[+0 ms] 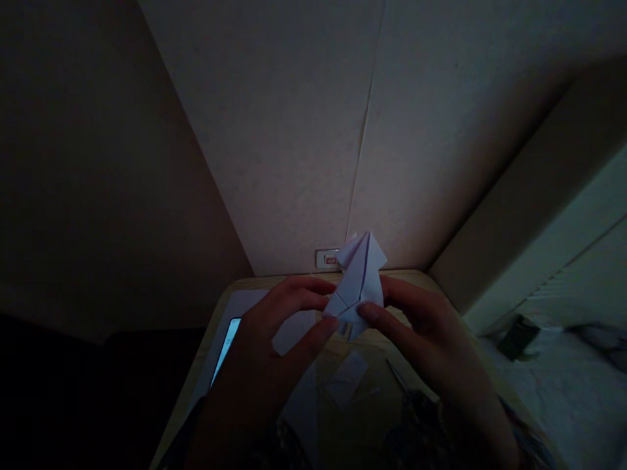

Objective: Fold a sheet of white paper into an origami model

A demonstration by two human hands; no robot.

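Observation:
A folded white paper figure (pixel 360 274), pointed at the top with flaps at its sides, is held up between both hands above the table. My left hand (pixel 284 333) pinches its lower left corner between thumb and fingers. On the other side, my right hand (pixel 421 326) grips the lower right, its thumb pressed on the front face and its fingers behind. The back of the figure is hidden. Below it, small paper scraps (pixel 347 378) lie on the wooden table (pixel 259 282). A thin pointed metal tool (pixel 396 375), partly covered by the right sleeve, lies beside them.
A lit phone (pixel 226 346) lies on white paper (pixel 245 301) at the left, partly behind my left hand. A wall socket or switch (pixel 327 259) sits just past the table's back edge. Right of the table are a dark green object (pixel 519 336) and pale fabric. The room is dim.

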